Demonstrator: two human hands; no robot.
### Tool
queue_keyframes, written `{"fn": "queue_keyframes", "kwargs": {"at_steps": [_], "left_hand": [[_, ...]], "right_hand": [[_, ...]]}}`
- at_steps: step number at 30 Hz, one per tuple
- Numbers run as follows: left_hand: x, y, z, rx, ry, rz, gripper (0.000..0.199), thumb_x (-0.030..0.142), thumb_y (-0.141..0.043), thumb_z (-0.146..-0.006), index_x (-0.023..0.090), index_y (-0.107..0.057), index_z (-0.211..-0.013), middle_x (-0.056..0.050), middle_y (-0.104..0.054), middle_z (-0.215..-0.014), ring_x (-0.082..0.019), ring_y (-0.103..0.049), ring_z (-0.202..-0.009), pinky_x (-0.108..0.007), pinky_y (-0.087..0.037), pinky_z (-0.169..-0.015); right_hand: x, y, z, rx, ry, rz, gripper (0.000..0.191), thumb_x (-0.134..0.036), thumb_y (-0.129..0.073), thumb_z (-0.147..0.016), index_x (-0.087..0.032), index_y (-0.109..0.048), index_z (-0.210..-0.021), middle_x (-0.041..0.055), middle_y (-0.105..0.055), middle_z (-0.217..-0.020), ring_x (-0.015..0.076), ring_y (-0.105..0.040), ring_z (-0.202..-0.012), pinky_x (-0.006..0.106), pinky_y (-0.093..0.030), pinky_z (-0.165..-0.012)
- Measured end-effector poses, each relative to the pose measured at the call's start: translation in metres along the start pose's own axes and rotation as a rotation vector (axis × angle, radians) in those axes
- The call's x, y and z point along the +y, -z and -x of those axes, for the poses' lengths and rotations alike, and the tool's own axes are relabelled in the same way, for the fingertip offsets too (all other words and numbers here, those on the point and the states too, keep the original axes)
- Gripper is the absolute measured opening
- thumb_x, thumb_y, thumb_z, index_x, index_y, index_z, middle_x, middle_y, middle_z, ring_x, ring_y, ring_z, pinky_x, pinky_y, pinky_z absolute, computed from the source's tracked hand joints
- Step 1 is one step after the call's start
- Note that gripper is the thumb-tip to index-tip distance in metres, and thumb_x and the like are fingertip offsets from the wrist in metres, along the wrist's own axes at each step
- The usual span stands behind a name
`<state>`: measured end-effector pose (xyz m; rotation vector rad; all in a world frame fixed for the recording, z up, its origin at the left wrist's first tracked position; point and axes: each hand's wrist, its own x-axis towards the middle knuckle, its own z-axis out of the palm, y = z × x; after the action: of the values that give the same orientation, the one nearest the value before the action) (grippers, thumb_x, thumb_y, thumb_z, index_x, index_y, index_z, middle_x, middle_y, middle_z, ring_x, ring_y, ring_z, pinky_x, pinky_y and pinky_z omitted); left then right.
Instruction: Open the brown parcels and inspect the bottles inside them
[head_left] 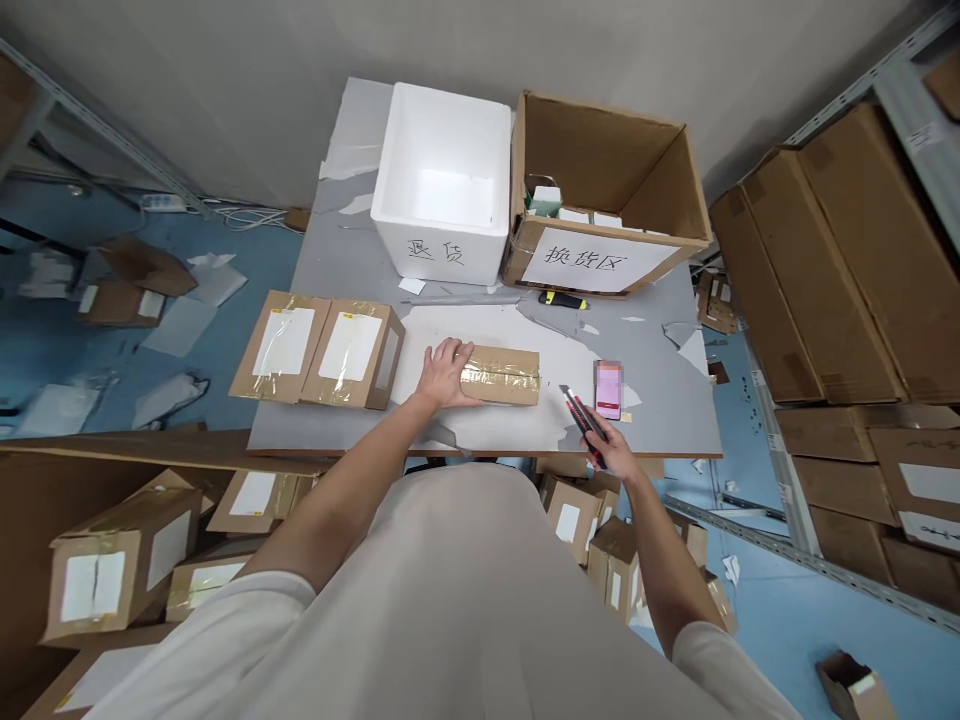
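Observation:
A small cardboard box, sealed with shiny tape, lies on the grey table in front of me. My left hand grips its left end, fingers bent over the edge. To the right of the box, my right hand is wrapped round a red and black utility knife, its tip pointing up and left toward the box, not touching it. A phone with a pink screen lies just beyond that hand. A yellow and black cutter rests near the large boxes.
Two labelled boxes stand at the table's left. At the back are a white foam bin and an open cardboard box holding small cartons. More boxes fill the floor and the right shelf.

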<state>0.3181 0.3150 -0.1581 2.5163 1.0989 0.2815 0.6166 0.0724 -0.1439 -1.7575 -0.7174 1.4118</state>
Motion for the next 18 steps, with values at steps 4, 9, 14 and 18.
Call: {"fn": "queue_keyframes", "kwargs": {"at_steps": [4,9,14,18], "left_hand": [[0.005,0.003,0.010,-0.023,-0.021,-0.067,0.100,0.063,-0.066,-0.064,0.016,-0.028,-0.145,-0.022,-0.029,-0.148,-0.042,-0.018,-0.139,-0.063,0.005,-0.108],[0.015,0.001,0.037,-0.046,-0.045,-0.121,0.083,0.051,-0.051,-0.082,0.014,-0.019,-0.149,-0.019,-0.015,-0.155,-0.036,-0.007,-0.144,-0.060,0.005,-0.110],[0.021,-0.005,0.059,-0.094,-0.057,-0.139,0.078,0.039,-0.053,-0.083,0.017,-0.018,-0.149,-0.015,-0.012,-0.156,-0.031,-0.007,-0.145,-0.057,0.000,-0.113],[0.020,-0.007,0.066,-0.090,-0.068,-0.128,0.078,0.033,-0.054,-0.082,0.016,-0.018,-0.149,-0.016,-0.012,-0.156,-0.031,-0.007,-0.145,-0.056,-0.005,-0.114]], "right_hand": [[0.022,-0.013,-0.025,0.300,0.060,0.234,0.073,-0.049,-0.049,-0.084,-0.024,-0.026,-0.148,0.0025,-0.064,-0.083,0.0155,-0.056,-0.057,0.032,-0.051,-0.058],[0.039,-0.056,-0.075,0.494,0.016,0.462,0.060,-0.035,-0.043,-0.086,-0.021,-0.033,-0.144,0.0144,-0.052,-0.119,0.0273,-0.053,-0.111,0.045,-0.036,-0.101],[0.057,-0.075,-0.089,0.511,0.005,0.634,0.062,-0.026,-0.047,-0.084,-0.021,-0.033,-0.144,0.0167,-0.045,-0.119,0.0334,-0.043,-0.121,0.054,-0.029,-0.103],[0.049,-0.072,-0.086,0.496,0.013,0.810,0.063,-0.025,-0.049,-0.083,-0.016,-0.033,-0.144,0.0223,-0.039,-0.129,0.0382,-0.034,-0.126,0.060,-0.027,-0.101]]}}
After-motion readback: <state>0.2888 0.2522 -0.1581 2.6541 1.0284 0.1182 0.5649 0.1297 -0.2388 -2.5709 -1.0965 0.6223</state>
